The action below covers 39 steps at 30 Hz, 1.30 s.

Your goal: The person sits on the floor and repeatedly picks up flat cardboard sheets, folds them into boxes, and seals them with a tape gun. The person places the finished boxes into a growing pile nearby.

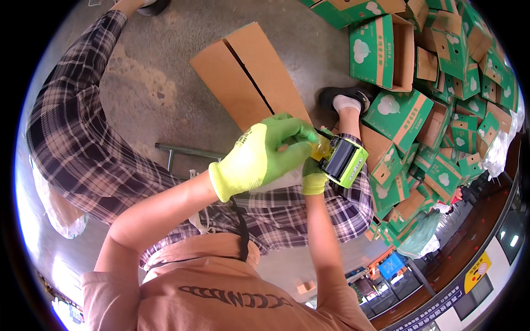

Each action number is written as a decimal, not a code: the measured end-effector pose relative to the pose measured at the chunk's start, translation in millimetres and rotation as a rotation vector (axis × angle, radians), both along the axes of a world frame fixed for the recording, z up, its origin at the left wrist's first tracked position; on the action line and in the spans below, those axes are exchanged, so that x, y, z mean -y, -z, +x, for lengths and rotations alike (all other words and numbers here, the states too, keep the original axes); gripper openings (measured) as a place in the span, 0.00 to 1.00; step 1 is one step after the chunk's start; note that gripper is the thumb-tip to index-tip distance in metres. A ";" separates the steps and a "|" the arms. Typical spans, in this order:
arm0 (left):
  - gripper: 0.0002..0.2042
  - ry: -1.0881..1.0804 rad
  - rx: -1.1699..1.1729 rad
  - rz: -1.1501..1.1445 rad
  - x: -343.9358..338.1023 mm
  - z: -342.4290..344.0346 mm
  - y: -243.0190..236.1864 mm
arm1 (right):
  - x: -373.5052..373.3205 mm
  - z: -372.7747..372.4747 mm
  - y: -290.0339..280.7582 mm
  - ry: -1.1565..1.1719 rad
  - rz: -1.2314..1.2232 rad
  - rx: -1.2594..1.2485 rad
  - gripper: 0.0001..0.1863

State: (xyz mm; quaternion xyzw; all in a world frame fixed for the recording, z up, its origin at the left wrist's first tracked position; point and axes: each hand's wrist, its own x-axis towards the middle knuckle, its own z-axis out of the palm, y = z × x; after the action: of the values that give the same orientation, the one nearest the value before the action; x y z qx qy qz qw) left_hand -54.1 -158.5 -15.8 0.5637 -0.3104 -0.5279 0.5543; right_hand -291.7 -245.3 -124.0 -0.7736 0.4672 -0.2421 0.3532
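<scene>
My left hand [258, 156], in a yellow-green coated glove, reaches across to the right. Its thumb and fingers close on a yellowish, see-through strip of tape [321, 149] at the side of a tape dispenser [343, 160]. The dispenser has a bright green body and a dark roller. My right hand [314, 179], gloved alike, holds it over my right knee from below; the dispenser hides most of those fingers. Just beyond my hands, a brown cardboard box [259, 71] has its flaps folded together, with a dark gap between them.
A large heap of green and brown cartons [450, 132] fills the right side, some open. My right shoe [345, 99] stands between box and heap. A metal bar frame [187, 150] lies near my left thigh. White plastic bags [502, 146] rest at the heap's edge.
</scene>
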 end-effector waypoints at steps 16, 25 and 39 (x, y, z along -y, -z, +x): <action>0.06 0.155 0.765 0.085 21.7 124.3 30.2 | 3.8 -9.2 11.4 -0.020 -0.125 0.014 0.24; 0.16 0.642 1.254 0.251 59.0 120.9 45.7 | -0.3 6.1 -2.0 -0.047 -0.163 -0.046 0.29; 0.27 0.454 1.294 0.379 52.8 130.1 50.3 | -8.1 56.9 -19.6 0.041 -0.365 0.004 0.15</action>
State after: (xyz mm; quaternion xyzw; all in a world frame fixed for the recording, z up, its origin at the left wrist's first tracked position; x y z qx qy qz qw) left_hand 75.9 -211.3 -66.1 0.7720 -0.5901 -0.2346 0.0276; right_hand -234.8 -237.2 -104.5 -0.8147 0.4304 -0.3313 0.2028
